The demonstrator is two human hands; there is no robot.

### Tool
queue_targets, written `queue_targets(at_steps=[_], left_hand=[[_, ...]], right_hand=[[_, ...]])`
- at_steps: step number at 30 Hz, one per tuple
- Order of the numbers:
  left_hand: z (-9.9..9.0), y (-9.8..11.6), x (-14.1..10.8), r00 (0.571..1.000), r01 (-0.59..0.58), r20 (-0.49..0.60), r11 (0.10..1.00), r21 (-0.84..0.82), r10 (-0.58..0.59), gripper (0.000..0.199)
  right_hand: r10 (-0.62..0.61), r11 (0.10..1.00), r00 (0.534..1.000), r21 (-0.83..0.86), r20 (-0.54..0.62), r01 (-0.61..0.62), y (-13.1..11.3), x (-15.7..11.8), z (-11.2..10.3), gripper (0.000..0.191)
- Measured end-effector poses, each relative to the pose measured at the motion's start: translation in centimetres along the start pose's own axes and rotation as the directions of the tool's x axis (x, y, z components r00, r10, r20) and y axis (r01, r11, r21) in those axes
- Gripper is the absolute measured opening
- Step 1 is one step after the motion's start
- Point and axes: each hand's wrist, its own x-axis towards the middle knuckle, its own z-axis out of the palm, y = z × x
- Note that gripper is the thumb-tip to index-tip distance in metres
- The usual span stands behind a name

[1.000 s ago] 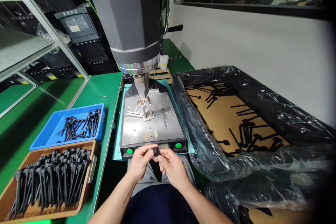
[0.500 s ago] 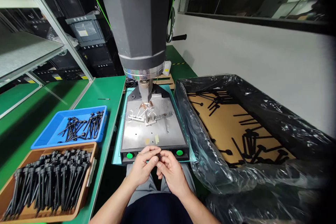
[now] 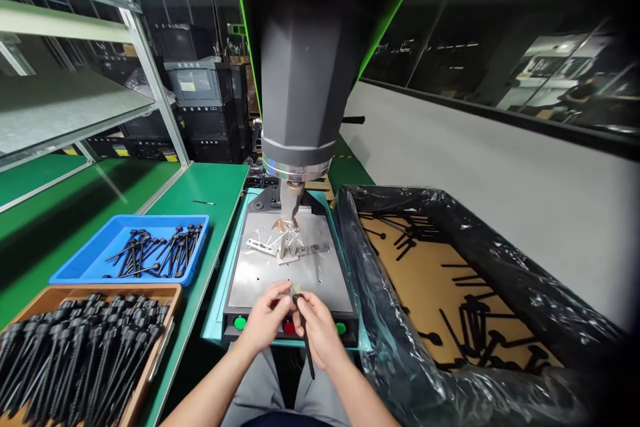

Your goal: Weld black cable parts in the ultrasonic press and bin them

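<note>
My right hand (image 3: 321,328) is closed round a black cable tie with a thick head (image 3: 309,353), its strap hanging down below the fingers. My left hand (image 3: 270,315) is pinched right beside the tie's head; whatever lies between its fingertips is too small to make out. Both hands are over the front edge of a steel base plate (image 3: 240,287). On that plate, a small metal fixture (image 3: 287,253) stands under the horn (image 3: 290,203) of a press-like machine (image 3: 303,87).
At left, an orange tray (image 3: 170,300) holds many black ties, and a blue tray (image 3: 75,270) holds more. A plastic-lined box (image 3: 357,267) with scattered ties stands at right. Green buttons (image 3: 240,323) and a red button (image 3: 289,327) line the machine's front.
The view has tilted upward, showing more of the machine. The tie's strap now hangs in sight below my right hand, and my hands have parted slightly at the fingertips.
</note>
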Motion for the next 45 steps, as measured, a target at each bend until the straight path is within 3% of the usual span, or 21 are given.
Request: queue_targets(at_steps=[3, 6, 10, 16, 20, 26, 37, 45], left_hand=[[-0.3, 0.1, 3.0, 0.977, 0.124, -0.142, 0.966, -0.226, -0.159, 0.046], [0.2, 0.5, 5.5, 0.929, 0.142, -0.234, 0.861, -0.488, -0.286, 0.053], [0.8, 0.6, 7.9, 0.893, 0.102, -0.210, 0.634, -0.767, -0.398, 0.042], [-1.1, 1.2, 10.1, 0.875, 0.063, -0.158, 0.431, -0.900, -0.458, 0.007], [-1.7, 2.3, 10.2, 0.878, -0.043, -0.195, 0.334, -0.942, -0.437, 0.006], [-1.6, 3.4, 10.1, 0.907, -0.111, -0.275, 0.448, -0.887, -0.320, 0.026], [-2.1, 5.0, 10.9, 0.920, -0.085, -0.268, 0.521, -0.849, -0.286, 0.031], [-2.1, 5.0, 11.4, 0.933, -0.082, -0.248, 0.517, -0.852, -0.260, 0.030]], right_hand=[[-0.066, 0.996, 0.993, -0.067, -0.094, 0.060, -0.2, 3.1, 0.1, 0.039], [-0.160, 0.978, 0.981, -0.149, -0.112, 0.143, -0.2, 6.2, 0.9, 0.041], [-0.260, 0.949, 0.954, -0.222, -0.152, 0.223, 0.2, 9.3, 2.2, 0.039], [-0.383, 0.891, 0.894, -0.350, -0.232, 0.291, -0.1, 11.4, 1.8, 0.041], [-0.476, 0.837, 0.843, -0.423, -0.250, 0.347, -1.5, 12.0, 0.7, 0.037], [-0.537, 0.788, 0.826, -0.449, -0.168, 0.421, -3.3, 13.0, 0.3, 0.039], [-0.597, 0.738, 0.792, -0.471, -0.124, 0.483, -5.2, 15.5, 1.3, 0.030], [-0.489, 0.830, 0.860, -0.383, -0.148, 0.407, -4.5, 18.4, 2.0, 0.039]])
